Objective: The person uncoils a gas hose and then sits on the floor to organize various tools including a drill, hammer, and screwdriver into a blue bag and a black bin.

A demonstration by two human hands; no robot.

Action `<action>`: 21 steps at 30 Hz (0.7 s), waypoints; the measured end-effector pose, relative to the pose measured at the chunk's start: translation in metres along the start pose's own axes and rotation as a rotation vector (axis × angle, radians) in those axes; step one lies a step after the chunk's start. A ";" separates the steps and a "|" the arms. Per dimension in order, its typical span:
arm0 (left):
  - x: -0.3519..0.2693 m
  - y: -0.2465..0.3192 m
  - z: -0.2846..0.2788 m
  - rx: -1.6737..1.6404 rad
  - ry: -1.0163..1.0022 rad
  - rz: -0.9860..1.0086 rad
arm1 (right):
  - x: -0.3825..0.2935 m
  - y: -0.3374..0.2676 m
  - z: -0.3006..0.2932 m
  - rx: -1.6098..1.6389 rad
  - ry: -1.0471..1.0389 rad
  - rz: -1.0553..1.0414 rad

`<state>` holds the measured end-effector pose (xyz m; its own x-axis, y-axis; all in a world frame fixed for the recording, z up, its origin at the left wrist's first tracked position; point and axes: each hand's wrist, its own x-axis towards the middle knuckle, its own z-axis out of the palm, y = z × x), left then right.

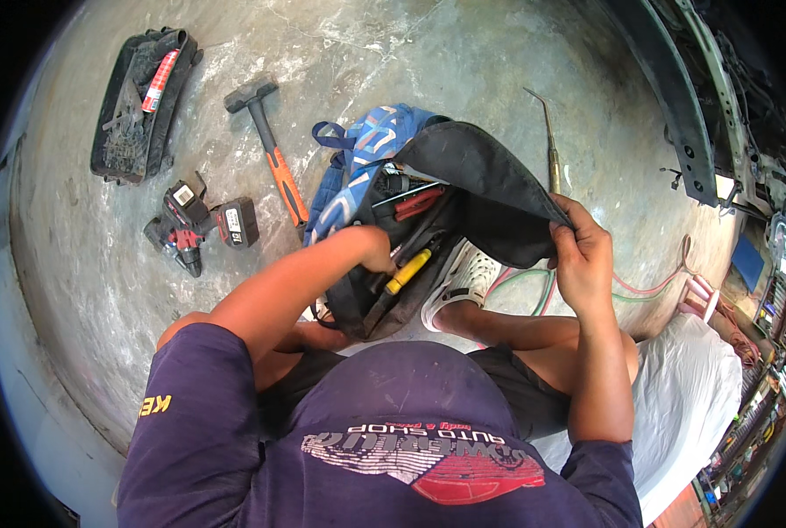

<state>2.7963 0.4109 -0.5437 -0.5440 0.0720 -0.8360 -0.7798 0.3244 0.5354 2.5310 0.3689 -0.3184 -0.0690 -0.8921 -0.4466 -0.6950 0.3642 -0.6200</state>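
Note:
A blue patterned fabric bag (pixel 340 204) lies open on the floor between my feet. My right hand (pixel 581 247) pinches the edge of its black flap (pixel 485 158) and holds it up to the right. My left hand (pixel 376 254) reaches inside the bag, its fingers mostly hidden, close to a yellow-handled tool (pixel 409 271). Whether it grips anything cannot be seen. Deeper in the bag are a red-handled tool (pixel 418 203), a slim metal rod (pixel 403 195) and other dark items.
On the concrete floor lie a sledgehammer (pixel 276 162), a cordless drill (pixel 185 241) with a battery (pixel 238 223) beside it, and a pointed metal pick (pixel 553 152). A black plastic tray (pixel 99 142) holds a red tube. Hoses (pixel 644 298) and vehicle body parts (pixel 680 112) are at right.

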 end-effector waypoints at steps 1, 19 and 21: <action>-0.004 0.000 -0.017 0.029 0.111 -0.057 | -0.001 -0.001 -0.002 0.050 0.003 0.023; 0.048 -0.045 -0.112 0.192 0.999 -0.123 | 0.060 -0.059 0.008 0.371 0.127 -0.081; 0.058 -0.053 -0.112 0.240 1.017 -0.114 | 0.062 -0.058 0.010 0.363 0.138 -0.078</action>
<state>2.7711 0.2923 -0.6068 -0.5614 -0.7608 -0.3256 -0.8216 0.4655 0.3290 2.5746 0.2954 -0.3165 -0.1384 -0.9393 -0.3139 -0.4056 0.3429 -0.8473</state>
